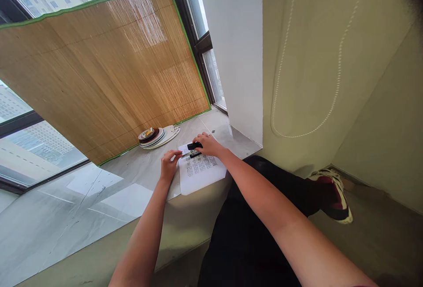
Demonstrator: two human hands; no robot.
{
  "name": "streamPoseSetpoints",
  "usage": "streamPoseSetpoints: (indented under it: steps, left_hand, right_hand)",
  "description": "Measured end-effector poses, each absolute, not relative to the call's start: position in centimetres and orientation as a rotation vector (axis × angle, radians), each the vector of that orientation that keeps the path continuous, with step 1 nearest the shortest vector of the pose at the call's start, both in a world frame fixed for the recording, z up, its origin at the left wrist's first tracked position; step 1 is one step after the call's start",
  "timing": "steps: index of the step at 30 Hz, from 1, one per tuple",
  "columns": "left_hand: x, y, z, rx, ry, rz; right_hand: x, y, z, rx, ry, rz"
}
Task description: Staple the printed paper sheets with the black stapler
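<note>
A black stapler [195, 154] lies over printed paper [201, 174] on the window sill, its top lifted apart from its base and some metal showing between. My right hand [209, 144] is closed around the raised black part from the right. At the stapler's left end, my left hand [169, 163] has thumb and fingertips pinched together beside the metal. Whatever is between those fingertips is too small to name. The paper's lower edge reaches past the sill's front edge.
Stacked plates [153, 138] with a small bowl [146, 134] on top stand behind the paper. Small dark pieces [213, 131] lie on the sill [132, 177] to the right. A bamboo blind [109, 71] covers part of the window. A bead chain [339, 75] hangs by the wall.
</note>
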State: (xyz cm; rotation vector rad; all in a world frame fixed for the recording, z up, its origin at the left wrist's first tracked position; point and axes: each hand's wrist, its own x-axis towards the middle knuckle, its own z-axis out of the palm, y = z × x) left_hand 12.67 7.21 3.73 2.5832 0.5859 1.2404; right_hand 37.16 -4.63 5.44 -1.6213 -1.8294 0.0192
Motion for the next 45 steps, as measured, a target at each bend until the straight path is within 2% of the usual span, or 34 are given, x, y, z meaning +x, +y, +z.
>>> streamPoseSetpoints:
  steps: [9,23,45]
  left_hand:
    - [12.8,7.6,3.6,2.589,0.648,1.216]
    - [13.8,8.3,2.8,2.773,0.666,0.892]
    - [14.0,9.6,2.5,2.653,0.688,0.953]
  right_hand:
    - [37.1,-4.9,5.8,-1.629,-1.836,0.04]
    - [36.9,-4.9,5.8,-1.631,-1.83,0.026]
    - [36.9,-4.7,5.7,-1.635,-1.833,0.052]
